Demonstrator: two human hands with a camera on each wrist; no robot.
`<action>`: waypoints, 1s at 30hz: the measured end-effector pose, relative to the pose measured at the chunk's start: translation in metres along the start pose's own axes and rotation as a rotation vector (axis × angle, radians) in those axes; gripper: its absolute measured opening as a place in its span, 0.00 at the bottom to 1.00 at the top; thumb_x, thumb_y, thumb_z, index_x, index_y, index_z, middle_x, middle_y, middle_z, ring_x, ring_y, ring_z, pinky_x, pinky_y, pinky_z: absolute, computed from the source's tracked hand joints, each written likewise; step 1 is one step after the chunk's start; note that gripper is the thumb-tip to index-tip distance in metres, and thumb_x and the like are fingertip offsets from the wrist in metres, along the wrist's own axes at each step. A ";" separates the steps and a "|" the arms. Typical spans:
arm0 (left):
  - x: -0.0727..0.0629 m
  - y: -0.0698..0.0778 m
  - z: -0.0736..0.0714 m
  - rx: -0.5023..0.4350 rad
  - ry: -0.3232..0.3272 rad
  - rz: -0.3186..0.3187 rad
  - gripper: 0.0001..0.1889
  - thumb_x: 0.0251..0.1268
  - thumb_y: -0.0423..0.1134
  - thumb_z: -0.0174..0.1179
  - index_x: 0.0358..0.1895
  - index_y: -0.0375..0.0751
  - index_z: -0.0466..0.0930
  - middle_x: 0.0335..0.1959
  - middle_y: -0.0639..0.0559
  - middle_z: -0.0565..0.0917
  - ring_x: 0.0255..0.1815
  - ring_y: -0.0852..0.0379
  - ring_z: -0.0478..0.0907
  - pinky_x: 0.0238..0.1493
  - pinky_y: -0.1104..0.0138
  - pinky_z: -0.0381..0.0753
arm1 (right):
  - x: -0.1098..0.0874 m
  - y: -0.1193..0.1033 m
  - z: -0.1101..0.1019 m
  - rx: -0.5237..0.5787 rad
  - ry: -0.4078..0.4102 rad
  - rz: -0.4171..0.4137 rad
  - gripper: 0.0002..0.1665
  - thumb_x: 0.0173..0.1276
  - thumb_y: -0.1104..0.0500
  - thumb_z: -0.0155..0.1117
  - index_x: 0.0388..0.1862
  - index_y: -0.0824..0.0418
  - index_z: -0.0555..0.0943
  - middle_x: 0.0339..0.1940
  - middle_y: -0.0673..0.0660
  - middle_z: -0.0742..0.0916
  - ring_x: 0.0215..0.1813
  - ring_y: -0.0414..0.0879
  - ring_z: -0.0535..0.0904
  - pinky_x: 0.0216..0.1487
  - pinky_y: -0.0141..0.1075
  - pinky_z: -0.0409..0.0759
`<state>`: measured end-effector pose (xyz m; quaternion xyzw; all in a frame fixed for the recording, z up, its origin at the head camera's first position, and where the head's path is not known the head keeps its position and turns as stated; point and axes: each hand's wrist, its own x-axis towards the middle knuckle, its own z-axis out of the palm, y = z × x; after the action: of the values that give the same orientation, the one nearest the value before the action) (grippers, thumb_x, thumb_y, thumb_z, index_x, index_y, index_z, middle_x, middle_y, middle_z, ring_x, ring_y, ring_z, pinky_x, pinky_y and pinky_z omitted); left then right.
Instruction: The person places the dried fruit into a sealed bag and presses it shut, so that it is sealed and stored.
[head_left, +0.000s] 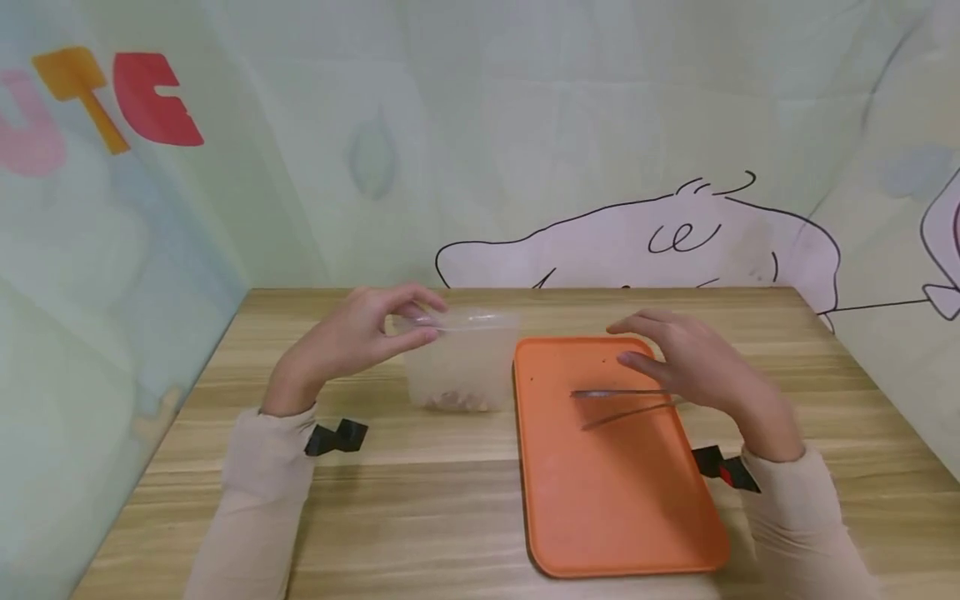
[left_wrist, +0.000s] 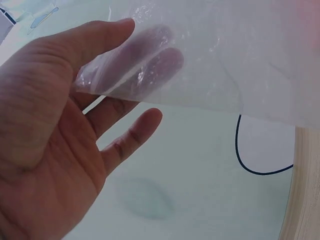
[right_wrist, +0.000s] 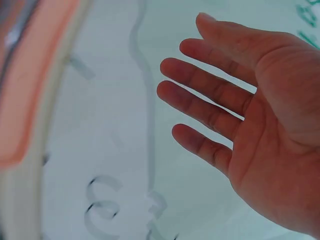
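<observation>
My left hand [head_left: 360, 329] pinches the top left corner of a clear zip bag [head_left: 465, 354] between thumb and fingers. In the left wrist view two fingertips show through the plastic [left_wrist: 215, 65], with the thumb [left_wrist: 107, 40] on the near side. Small brownish pieces [head_left: 457, 400] lie at the bottom of the bag, which stands upright on the table. My right hand [head_left: 693, 358] hovers over the far right part of an orange tray [head_left: 600, 508], fingers apart and holding nothing. Below it are metal tongs [head_left: 618, 392], two slim arms spread apart, their rear end hidden by the hand.
The wood-grain table [head_left: 420, 517] ends in front of a printed cloth backdrop [head_left: 525, 150]. A few dark specks dot the far part of the tray. Black wrist mounts [head_left: 337, 437] sit by both sleeves.
</observation>
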<state>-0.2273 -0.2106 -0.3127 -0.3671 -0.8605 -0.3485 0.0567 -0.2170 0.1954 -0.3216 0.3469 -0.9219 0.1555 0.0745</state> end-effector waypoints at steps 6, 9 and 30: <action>-0.001 0.005 0.001 -0.048 0.071 0.072 0.09 0.68 0.32 0.65 0.49 0.44 0.83 0.39 0.60 0.89 0.39 0.64 0.85 0.24 0.69 0.71 | 0.029 -0.043 -0.010 0.058 0.047 -0.090 0.21 0.72 0.54 0.66 0.61 0.60 0.80 0.55 0.54 0.86 0.57 0.52 0.81 0.54 0.50 0.78; 0.000 0.012 0.003 -0.090 0.112 0.111 0.09 0.67 0.30 0.65 0.48 0.44 0.83 0.39 0.59 0.89 0.37 0.64 0.85 0.21 0.69 0.69 | 0.040 -0.059 -0.010 0.102 0.100 -0.119 0.22 0.73 0.53 0.65 0.62 0.59 0.79 0.52 0.51 0.87 0.54 0.48 0.82 0.51 0.47 0.78; 0.005 0.054 0.016 -0.023 0.310 0.220 0.13 0.60 0.31 0.71 0.48 0.40 0.84 0.41 0.56 0.88 0.36 0.64 0.83 0.37 0.71 0.79 | 0.064 -0.080 0.003 0.478 0.356 -0.289 0.08 0.67 0.69 0.67 0.33 0.57 0.82 0.29 0.44 0.84 0.34 0.39 0.79 0.39 0.33 0.78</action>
<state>-0.1921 -0.1703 -0.2928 -0.4014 -0.7922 -0.4024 0.2224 -0.2122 0.0981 -0.2899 0.4493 -0.7731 0.4133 0.1721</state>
